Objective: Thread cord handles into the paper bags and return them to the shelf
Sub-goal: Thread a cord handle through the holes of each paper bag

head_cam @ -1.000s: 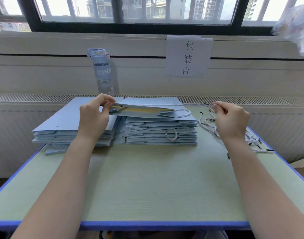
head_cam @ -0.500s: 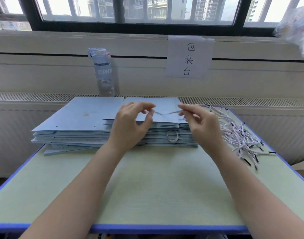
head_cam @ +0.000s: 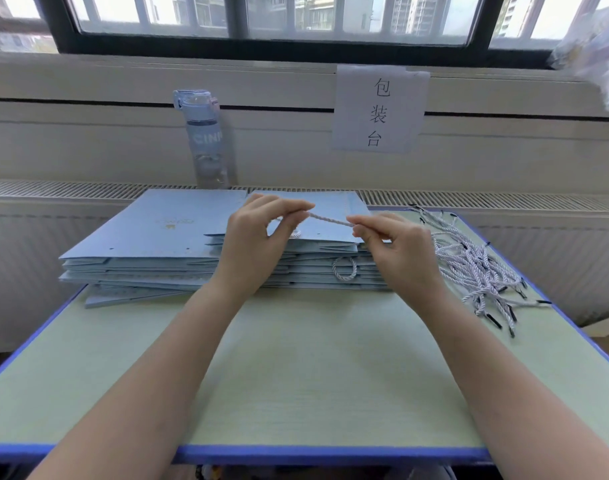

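left hand [head_cam: 258,244] and right hand [head_cam: 400,251] each pinch one end of a short taut stretch of cord [head_cam: 329,220] between thumb and forefinger, other fingers loosely curled, cord held just above the bag stack [head_cam: 157,233], over its right-side top bag [head_cam: 334,202]; likely feeding or knotting a handle end, can't tell which, rest of cord hidden behind the left hand. risks: grip is on fingertips only, so cord may slip and miss or back out of a hole; a hard tug could tear the paper at the holes or drag the top bag off the stack; spare cords [head_cam: 476,268] lie tangled right of the stack, grabbing one could lift several; water bottle [head_cam: 206,140] behind the stack is well apart, low risk
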Motion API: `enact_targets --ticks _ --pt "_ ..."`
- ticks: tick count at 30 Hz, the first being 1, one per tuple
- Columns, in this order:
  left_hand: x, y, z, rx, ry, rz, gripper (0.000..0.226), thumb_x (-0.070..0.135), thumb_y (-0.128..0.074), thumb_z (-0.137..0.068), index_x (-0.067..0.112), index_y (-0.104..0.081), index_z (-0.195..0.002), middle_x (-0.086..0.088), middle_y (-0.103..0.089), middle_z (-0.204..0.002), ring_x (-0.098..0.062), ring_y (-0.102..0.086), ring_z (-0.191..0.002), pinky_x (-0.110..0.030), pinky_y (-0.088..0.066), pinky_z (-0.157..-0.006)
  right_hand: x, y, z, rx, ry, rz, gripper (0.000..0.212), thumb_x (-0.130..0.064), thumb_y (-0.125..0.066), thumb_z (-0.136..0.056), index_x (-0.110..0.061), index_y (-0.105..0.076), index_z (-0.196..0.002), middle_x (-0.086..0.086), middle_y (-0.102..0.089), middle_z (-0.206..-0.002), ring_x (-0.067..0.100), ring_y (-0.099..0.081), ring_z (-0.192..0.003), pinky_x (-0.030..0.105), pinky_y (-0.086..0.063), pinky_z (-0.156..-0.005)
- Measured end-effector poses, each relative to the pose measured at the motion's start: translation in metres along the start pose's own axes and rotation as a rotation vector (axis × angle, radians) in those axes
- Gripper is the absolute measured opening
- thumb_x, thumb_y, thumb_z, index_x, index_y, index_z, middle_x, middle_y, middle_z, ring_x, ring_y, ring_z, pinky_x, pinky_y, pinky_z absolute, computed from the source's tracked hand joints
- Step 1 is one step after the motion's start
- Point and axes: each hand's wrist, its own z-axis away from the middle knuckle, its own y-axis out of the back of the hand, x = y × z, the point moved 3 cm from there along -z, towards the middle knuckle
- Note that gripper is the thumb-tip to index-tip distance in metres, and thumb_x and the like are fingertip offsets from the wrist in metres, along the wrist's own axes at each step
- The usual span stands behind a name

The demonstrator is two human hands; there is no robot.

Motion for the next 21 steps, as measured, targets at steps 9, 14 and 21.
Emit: enact_targets --ticks 9,14,21 --pt "-0.002 0.005 0.0 0.082 -0.011 -0.04 0.016 0.021 -0.06 -0.087 0.016 -0.073 -0.094 0.011 -0.065 -0.091 -0.009 -0.057 -0.09 -0.029 -0.049 -0.081 -0.006 -0.004 0.002 -0.184 -0.076 0.025 0.008 -0.014 -0.078 -0.075 -0.02 -0.072 -0.075 -0.01 -0.06 -0.064 0.006 -0.05 -0.062 0.01 -0.036 -0.061" --pt "-0.015 -0.001 0.002 0.056 0.025 -0.122 0.014 0.014 -0.062 -0.086 0.018 -0.074 -0.092 0.013 -0.064 -0.093 -0.004 -0.051 -0.094 -0.032 -0.047 -0.083 -0.008 -0.006 0.001 -0.224 -0.415 -0.37 0.007 -0.015 -0.076 -0.076 -0.017 -0.07 -0.073 -0.006 -0.067 -0.063 0.004 -0.059 -0.059 0.015 -0.046 -0.06" --pt "-0.009 -0.009 0.008 -0.055 -0.104 -0.176 0.017 0.011 -0.059 -0.087 0.012 -0.072 -0.098 -0.002 -0.068 -0.099 -0.021 -0.059 -0.096 -0.034 -0.047 -0.086 0.02 0.005 -0.001 0.046 -0.681 -0.508 0.024 -0.02 -0.073 -0.079 -0.003 -0.069 -0.096 -0.006 -0.066 -0.068 -0.004 -0.054 -0.049 0.012 -0.04 -0.057"
